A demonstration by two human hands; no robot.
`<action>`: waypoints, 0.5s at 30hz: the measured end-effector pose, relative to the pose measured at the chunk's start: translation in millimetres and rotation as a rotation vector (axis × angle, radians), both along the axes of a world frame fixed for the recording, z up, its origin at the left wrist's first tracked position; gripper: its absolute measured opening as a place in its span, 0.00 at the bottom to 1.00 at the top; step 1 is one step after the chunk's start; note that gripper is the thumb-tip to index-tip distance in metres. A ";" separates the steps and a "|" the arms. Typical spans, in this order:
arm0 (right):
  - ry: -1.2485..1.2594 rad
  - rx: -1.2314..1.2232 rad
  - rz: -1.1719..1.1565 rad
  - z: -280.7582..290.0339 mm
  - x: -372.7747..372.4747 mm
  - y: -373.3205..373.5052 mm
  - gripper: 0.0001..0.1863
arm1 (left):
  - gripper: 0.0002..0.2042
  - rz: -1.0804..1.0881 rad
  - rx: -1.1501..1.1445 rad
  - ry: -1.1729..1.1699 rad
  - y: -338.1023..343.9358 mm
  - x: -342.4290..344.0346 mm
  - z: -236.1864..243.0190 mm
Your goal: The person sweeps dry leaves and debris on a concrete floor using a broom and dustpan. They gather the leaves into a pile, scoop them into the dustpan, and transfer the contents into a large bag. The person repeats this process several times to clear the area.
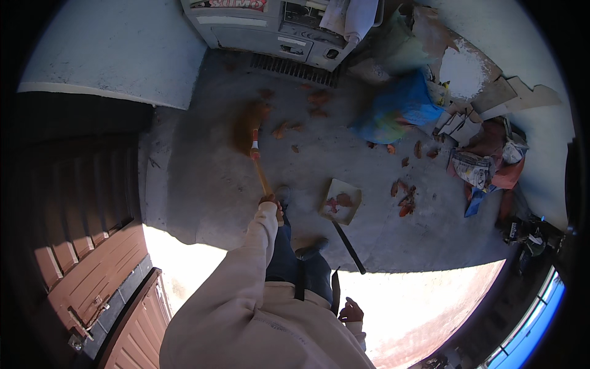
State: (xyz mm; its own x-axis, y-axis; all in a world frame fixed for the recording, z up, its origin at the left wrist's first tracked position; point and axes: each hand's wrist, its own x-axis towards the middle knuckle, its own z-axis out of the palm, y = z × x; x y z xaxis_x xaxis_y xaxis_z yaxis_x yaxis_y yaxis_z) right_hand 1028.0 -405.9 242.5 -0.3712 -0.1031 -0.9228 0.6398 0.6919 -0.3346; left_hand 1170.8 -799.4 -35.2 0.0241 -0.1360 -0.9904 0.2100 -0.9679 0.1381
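Note:
My left hand is closed round the wooden handle of a short broom, reaching forward on the left. The brown bristles of the broom are blurred against the floor, near some dry leaves. To the right of my feet a pale dustpan with a long black handle lies on the floor, with a few reddish-brown leaves in it. My right hand hangs low beside my body, its fingers loosely bent and apart, with nothing seen in it. The dustpan handle's end lies a little above that hand.
A grey cabinet-like machine stands at the far wall above a floor grate. Filled bags, a blue one among them, cardboard and newspaper pile up along the right. More leaves lie right of the dustpan. Brown doors are at left.

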 end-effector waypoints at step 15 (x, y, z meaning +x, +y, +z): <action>-0.056 -0.070 -0.206 -67.0 6.4 2.4 0.16 | 0.07 -0.144 -0.358 -0.182 -19.1 46.0 136.3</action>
